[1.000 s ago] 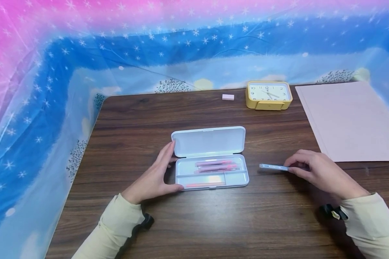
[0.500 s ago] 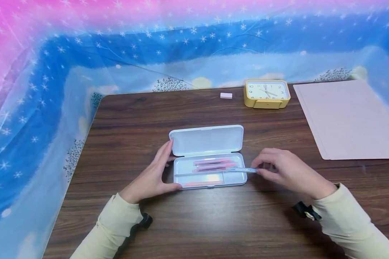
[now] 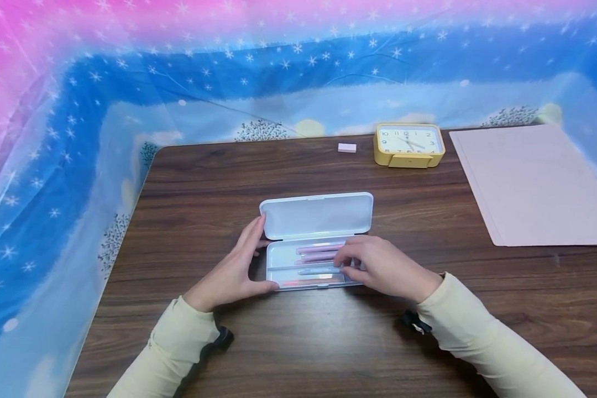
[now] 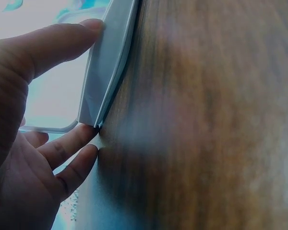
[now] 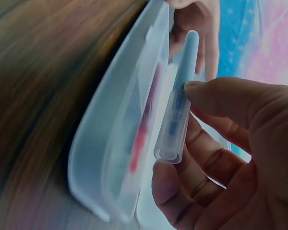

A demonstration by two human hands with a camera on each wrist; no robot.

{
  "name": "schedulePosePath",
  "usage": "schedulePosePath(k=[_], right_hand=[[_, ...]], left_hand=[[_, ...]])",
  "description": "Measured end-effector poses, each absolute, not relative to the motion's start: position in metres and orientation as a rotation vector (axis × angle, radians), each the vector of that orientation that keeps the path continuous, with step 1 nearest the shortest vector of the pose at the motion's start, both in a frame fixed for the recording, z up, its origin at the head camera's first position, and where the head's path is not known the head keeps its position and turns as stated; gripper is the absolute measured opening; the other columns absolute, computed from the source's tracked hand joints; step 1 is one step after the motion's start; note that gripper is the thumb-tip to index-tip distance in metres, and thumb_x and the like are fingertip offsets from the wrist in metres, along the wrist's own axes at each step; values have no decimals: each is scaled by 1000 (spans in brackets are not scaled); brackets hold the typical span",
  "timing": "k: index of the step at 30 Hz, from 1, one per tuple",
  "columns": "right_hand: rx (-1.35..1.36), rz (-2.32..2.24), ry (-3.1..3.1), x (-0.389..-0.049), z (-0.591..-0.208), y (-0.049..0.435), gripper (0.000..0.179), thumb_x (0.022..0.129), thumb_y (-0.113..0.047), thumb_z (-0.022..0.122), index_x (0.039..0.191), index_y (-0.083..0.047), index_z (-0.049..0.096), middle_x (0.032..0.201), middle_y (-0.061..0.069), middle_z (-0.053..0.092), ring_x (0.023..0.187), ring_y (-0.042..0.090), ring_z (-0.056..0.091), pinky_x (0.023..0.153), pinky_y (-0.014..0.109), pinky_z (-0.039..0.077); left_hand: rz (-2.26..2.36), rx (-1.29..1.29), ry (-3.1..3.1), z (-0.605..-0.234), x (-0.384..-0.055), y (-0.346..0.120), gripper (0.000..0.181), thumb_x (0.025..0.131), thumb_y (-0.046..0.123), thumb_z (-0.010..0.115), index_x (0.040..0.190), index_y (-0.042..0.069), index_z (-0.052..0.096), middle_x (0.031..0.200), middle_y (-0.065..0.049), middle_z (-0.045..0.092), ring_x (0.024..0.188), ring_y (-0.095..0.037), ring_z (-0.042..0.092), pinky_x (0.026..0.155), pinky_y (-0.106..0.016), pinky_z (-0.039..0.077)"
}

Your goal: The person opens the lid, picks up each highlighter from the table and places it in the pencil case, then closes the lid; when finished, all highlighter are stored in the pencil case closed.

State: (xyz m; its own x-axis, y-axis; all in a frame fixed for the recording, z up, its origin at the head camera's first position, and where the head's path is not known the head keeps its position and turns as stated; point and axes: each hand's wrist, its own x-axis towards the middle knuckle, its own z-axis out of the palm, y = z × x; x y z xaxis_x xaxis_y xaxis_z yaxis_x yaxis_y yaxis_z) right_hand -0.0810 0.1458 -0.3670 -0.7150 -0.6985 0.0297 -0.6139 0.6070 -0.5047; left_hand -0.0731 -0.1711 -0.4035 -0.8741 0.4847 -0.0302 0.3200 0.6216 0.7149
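A white pencil case (image 3: 317, 218) lies with its lid tipped back. My left hand (image 3: 230, 272) holds its left end, the thumb at the front corner and the index finger up by the lid. In the left wrist view the thumb (image 4: 62, 43) presses the case's wall. My right hand (image 3: 388, 271) pinches a light blue pen (image 5: 185, 72) with a clear end, between thumb and fingers. It holds the pen over the case's front compartment. Several pink-purple pens (image 3: 318, 256) lie in the back compartment; a thin pinkish stick (image 3: 303, 282) lies along the front one.
A pale pink eraser (image 3: 347, 148) and a yellow alarm clock (image 3: 409, 146) stand at the back of the wooden table (image 3: 204, 182). A large pale pink folder (image 3: 537, 188) lies at the right. Patterned cloth (image 3: 278, 66) hangs behind and to the left.
My right hand has carried the blue pen leftward from the bare table to over the pencil case's front compartment. The left hand has stayed at the case's left end.
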Motion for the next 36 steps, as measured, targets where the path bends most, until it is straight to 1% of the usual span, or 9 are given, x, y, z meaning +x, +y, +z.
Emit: schedulePosePath(k=[4,8,11,14,17,21,24,32,36], right_hand=[[-1156,-734,2664,-81,-370,129,11,91,-16,69,101,-19,73,95,-7,65,80,7,58,72,26,50],[-1246,-693,2717,-79,-376,112,7,89,-16,70,95,-17,73,91,-5,65,79,10,59,74,30,51],[-1265,-658,2774,-75,-379,103,5,86,-14,72,91,-17,73,90,-3,65,81,13,61,77,33,52],[-1248,-618,2818,-73,-381,96,5,85,-14,73,89,-17,73,90,-2,65,84,17,62,76,35,53],[-1223,-566,2834,-71,-383,92,5,87,-16,72,92,-17,73,93,-2,68,86,18,63,77,36,53],[-1175,-537,2816,-70,-384,89,10,89,-18,72,98,-19,75,100,-2,70,92,17,64,81,35,54],[-1140,-559,2800,-69,-384,89,12,89,-18,72,101,-19,75,103,-3,70,95,16,64,82,35,54],[-1121,-640,2803,-68,-381,97,13,87,-17,74,100,-18,74,99,-4,68,92,15,63,82,35,53],[-1088,-750,2779,-74,-374,108,12,87,-15,72,99,-16,74,94,-5,68,87,11,64,80,32,54]], left_hand=[[1099,660,2623,-404,-73,-171,127,76,33,86,158,28,-10,166,-4,-2,136,-22,47,115,-49,34],[1109,661,2616,-404,-73,-171,126,76,33,86,158,27,-9,166,-4,-2,136,-22,47,115,-49,34],[1115,658,2605,-404,-73,-172,125,76,33,86,158,27,-9,166,-4,-2,137,-22,47,115,-48,34],[1114,650,2600,-404,-73,-172,125,77,34,85,158,29,-9,166,-3,-2,137,-22,46,115,-49,34],[1110,644,2600,-404,-73,-172,125,77,34,85,158,30,-10,166,-2,-3,138,-23,46,115,-49,33],[1109,648,2601,-404,-73,-172,125,77,34,85,158,30,-10,166,-3,-4,138,-23,45,116,-49,32],[1108,649,2604,-403,-73,-172,125,77,33,85,158,30,-10,166,-3,-3,138,-23,45,116,-49,33],[1113,667,2606,-403,-73,-172,125,76,32,86,158,27,-9,166,-4,-1,137,-23,46,114,-48,35],[1114,678,2605,-403,-73,-172,126,76,32,86,158,26,-9,166,-5,-1,136,-23,47,114,-48,35]])
